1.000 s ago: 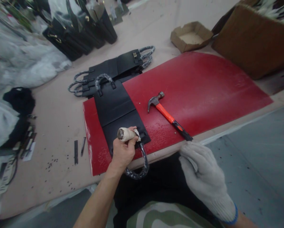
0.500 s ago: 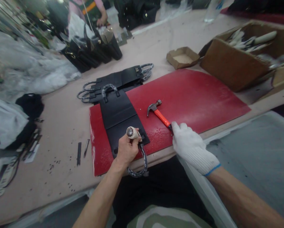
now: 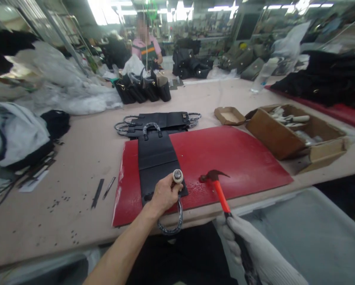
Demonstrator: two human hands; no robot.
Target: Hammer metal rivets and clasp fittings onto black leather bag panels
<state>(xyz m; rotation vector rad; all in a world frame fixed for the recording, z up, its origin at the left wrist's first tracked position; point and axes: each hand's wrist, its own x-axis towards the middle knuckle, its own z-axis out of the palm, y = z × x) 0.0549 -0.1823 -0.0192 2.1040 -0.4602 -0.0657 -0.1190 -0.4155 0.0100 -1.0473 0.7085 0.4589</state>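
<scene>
My bare left hand (image 3: pixel 164 193) is closed around an upright punch (image 3: pixel 177 176) with a white-wrapped grip and a round metal top. The hand rests at the near corner of a black bag panel (image 3: pixel 158 152); the punch's lower end is hidden. One plastic-wrapped handle (image 3: pixel 180 217) of the panel hangs over the table edge below the hand, and another handle (image 3: pixel 151 126) arches at the far end. In a white glove, my right hand (image 3: pixel 239 233) grips a claw hammer (image 3: pixel 221 194) by its black grip. The hammer's face points left, apart from the punch.
The panel lies on a red mat (image 3: pixel 230 152). More black panels (image 3: pixel 162 118) lie behind it. Cardboard boxes (image 3: pixel 272 136) stand at right; finished-looking black bags (image 3: pixel 141 89) stand farther back. Two slim tools (image 3: pixel 97 193) lie left. A person (image 3: pixel 146 47) is across the table.
My view has tilted up. The right hand has moved closer to me and turned the hammer over, so its claw now points right. The left hand keeps hold of the punch at the panel's near corner.
</scene>
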